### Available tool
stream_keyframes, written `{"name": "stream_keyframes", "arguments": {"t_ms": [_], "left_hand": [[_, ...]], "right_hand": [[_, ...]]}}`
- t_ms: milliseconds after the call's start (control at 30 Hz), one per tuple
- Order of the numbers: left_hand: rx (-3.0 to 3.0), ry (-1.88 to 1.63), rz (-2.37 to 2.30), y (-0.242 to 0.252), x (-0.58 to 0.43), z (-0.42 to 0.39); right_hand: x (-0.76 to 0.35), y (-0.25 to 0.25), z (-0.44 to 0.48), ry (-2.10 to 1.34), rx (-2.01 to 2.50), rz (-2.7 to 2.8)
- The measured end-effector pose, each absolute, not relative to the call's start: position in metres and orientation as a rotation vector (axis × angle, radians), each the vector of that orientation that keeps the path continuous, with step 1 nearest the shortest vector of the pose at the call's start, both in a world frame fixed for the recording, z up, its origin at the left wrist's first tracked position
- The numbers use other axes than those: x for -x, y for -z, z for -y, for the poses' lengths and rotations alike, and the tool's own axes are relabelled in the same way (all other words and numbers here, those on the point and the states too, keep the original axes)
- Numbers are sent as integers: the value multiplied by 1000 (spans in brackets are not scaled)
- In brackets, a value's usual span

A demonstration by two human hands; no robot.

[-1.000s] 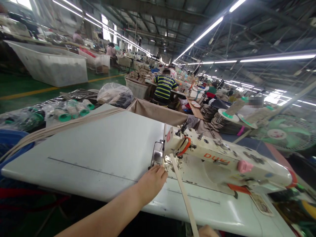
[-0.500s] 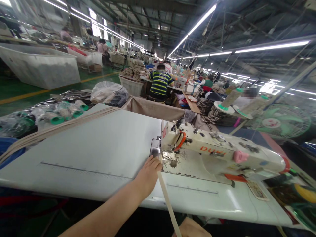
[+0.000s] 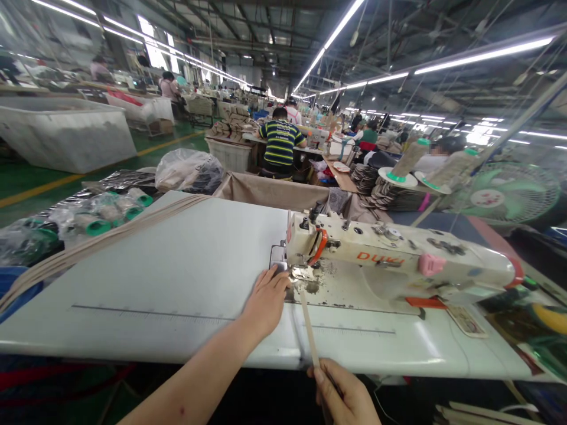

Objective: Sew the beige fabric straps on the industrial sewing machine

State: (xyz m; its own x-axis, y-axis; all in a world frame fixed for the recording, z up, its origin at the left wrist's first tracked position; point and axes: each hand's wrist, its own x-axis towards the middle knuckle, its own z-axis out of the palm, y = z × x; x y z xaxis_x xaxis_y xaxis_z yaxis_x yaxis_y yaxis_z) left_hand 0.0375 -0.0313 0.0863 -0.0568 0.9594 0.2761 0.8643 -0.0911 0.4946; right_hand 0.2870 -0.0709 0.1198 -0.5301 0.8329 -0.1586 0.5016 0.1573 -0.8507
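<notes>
My right hand [image 3: 341, 389] is closed around a narrow beige strap [image 3: 310, 330] below the table's front edge. The strap runs up from that hand to the needle area of a sewing machine [image 3: 376, 254] marked in orange letters. My left hand [image 3: 268, 301] lies with fingers stretched out, fingertips at the metal plate [image 3: 278, 258] left of the presser foot [image 3: 302, 273]. The strap's upper end lies just right of these fingers, near the presser foot. Whether anything is under the left fingertips is hidden.
Several long beige straps [image 3: 110, 236] lie across the table's left side. Bagged thread cones [image 3: 97, 218] sit beyond them. A fabric-lined bin [image 3: 270, 192] stands behind the table, a green fan [image 3: 509, 192] at the right. A person in a striped shirt [image 3: 280, 141] sits ahead.
My right hand has risen into fuller view with the strap. The strap's upper end now shows apart from my left hand, near the presser foot. The view has shifted slightly.
</notes>
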Motion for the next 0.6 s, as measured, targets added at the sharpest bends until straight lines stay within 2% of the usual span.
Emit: {"name": "stream_keyframes", "arguments": {"t_ms": [267, 600], "left_hand": [[-1882, -1099, -1936, -72, -20, 5], [-1922, -809, -1995, -88, 15, -72]], "right_hand": [[-271, -107, 62, -1267, 1288, 2031], [-232, -106, 42, -1235, 1240, 2014]]}}
